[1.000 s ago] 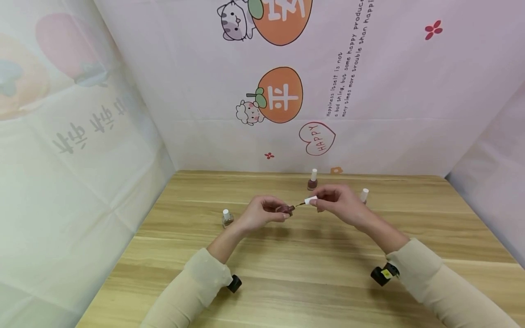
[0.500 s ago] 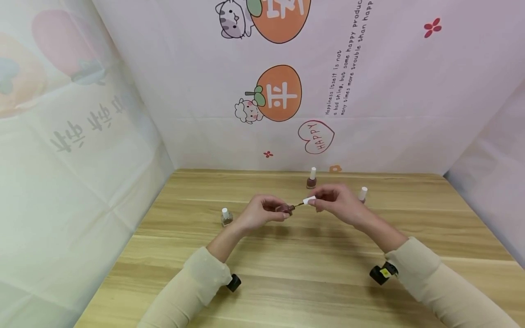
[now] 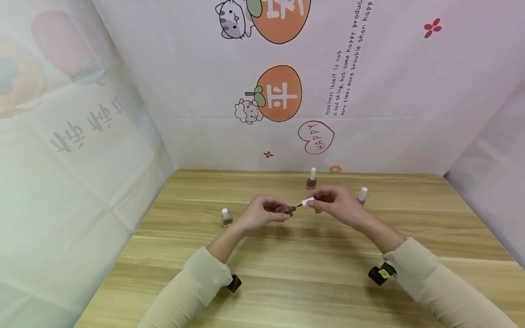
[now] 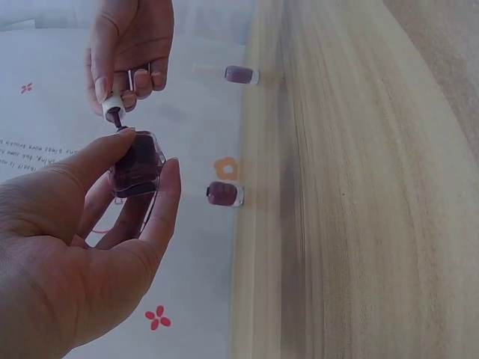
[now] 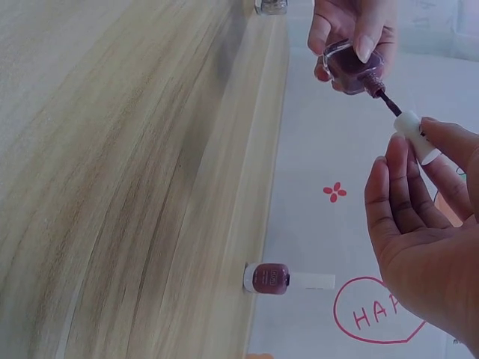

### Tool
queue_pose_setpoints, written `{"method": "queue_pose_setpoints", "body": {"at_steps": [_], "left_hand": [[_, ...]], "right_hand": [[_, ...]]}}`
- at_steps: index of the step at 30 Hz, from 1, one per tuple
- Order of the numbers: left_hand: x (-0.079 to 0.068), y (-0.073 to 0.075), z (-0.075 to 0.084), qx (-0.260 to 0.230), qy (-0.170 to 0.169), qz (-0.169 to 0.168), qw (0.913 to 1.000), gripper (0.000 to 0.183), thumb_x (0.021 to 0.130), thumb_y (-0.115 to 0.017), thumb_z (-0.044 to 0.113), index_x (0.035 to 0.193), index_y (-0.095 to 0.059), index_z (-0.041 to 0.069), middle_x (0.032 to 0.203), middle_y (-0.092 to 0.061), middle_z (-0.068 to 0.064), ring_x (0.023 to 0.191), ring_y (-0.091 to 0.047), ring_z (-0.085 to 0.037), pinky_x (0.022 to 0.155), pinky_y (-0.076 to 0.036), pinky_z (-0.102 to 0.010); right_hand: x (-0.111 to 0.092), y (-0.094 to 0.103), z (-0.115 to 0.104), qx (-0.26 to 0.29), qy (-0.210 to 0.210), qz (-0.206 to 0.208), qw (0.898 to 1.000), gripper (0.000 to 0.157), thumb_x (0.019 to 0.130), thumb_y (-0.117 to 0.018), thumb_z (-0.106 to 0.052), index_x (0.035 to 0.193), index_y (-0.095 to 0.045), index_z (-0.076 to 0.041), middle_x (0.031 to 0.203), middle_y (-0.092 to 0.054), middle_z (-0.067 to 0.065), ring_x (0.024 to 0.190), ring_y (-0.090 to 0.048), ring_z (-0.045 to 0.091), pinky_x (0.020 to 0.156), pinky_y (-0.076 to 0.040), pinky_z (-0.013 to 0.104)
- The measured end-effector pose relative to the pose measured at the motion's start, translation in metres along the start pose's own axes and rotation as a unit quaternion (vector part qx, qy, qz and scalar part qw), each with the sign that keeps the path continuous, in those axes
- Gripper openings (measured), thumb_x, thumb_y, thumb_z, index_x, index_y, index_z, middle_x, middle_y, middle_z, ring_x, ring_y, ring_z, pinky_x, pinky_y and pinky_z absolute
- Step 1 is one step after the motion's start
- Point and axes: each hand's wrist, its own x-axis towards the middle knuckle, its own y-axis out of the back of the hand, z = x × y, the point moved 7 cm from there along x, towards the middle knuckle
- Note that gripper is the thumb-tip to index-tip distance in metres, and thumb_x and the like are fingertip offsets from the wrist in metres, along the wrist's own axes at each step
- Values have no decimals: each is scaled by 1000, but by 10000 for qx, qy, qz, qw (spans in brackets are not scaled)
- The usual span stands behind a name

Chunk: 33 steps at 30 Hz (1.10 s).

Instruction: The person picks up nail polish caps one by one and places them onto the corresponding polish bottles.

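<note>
My left hand (image 3: 261, 212) holds a small square glass nail polish bottle (image 5: 352, 67) of dark mauve polish, tilted with its neck toward the right. Thumb and fingers grip it on opposite sides in the left wrist view. The right hand (image 3: 337, 203) pinches the white cap (image 5: 416, 137) of the polish between thumb and fingers. From that cap the dark brush stem (image 5: 390, 104) runs down to the bottle's threaded neck, its tip at the opening. Both hands are above the wooden table (image 3: 295, 282).
A mauve polish bottle (image 3: 311, 183) with a white cap stands near the back edge. Another capped bottle (image 3: 362, 195) is partly behind the right hand. On the left stands a bottle of greyish polish (image 3: 226, 219). A printed cloth (image 3: 205, 91) hangs behind the table.
The right hand has moved slightly left, bringing cap and brush closer to the bottle, and the brush tip now reaches its neck. The left hand stays nearly still.
</note>
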Motion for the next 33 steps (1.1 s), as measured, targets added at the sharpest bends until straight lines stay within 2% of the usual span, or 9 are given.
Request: {"method": "queue_pose_setpoints", "body": {"at_steps": [7, 13, 18, 23, 28, 33], "left_hand": [[2, 0, -4, -27, -95, 14, 10000, 25, 80, -76, 18, 103, -71, 12, 96, -70, -3, 87, -65, -19, 75, -54, -31], [2, -3, -2, 27, -96, 11, 9999, 22, 81, -75, 18, 102, -71, 15, 96, -70, -2, 87, -65, -20, 75, -54, -32], [1, -5, 1, 37, -128, -6, 9999, 22, 82, -74, 17, 103, -71, 13, 97, -70, -2, 86, -64, -20, 74, -54, -32], [1, -6, 3, 80, -81, -15, 9999, 24, 81, -75, 19, 104, -71, 11, 97, -70, -4, 86, -64, -19, 74, -54, -31], [1, -8, 4, -5, -86, -43, 10000, 24, 81, -75, 17, 104, -70, 9, 98, -70, -4, 87, -64, -18, 75, -54, -31], [2, -10, 2, -117, -44, -54, 9999, 21, 81, -75, 16, 102, -71, 14, 96, -71, -1, 89, -65, -19, 76, -54, -32]], "right_hand": [[0, -3, -2, 116, 3, 20, 9999, 19, 89, -66, -23, 104, -68, -12, 88, -64, 12, 79, -61, 37, 66, -53, 34], [-4, -7, -19, 222, 11, -34, 9997, 19, 90, -64, -13, 106, -66, -3, 89, -64, 17, 81, -58, 46, 65, -53, 34], [-7, -9, -28, 222, -68, -64, 9997, 19, 91, -63, -11, 107, -65, 0, 89, -64, 17, 81, -58, 46, 65, -53, 33], [-3, -9, -15, 231, -25, -37, 9997, 18, 90, -64, -14, 104, -66, -3, 87, -64, 17, 79, -59, 42, 63, -52, 33], [0, -9, -1, 133, 62, -27, 9999, 18, 89, -66, -21, 103, -67, -11, 85, -64, 12, 75, -61, 32, 61, -52, 32], [1, -11, 1, 119, 147, -44, 9998, 18, 88, -67, -27, 101, -68, -14, 85, -65, 9, 75, -60, 35, 62, -52, 33]]}}
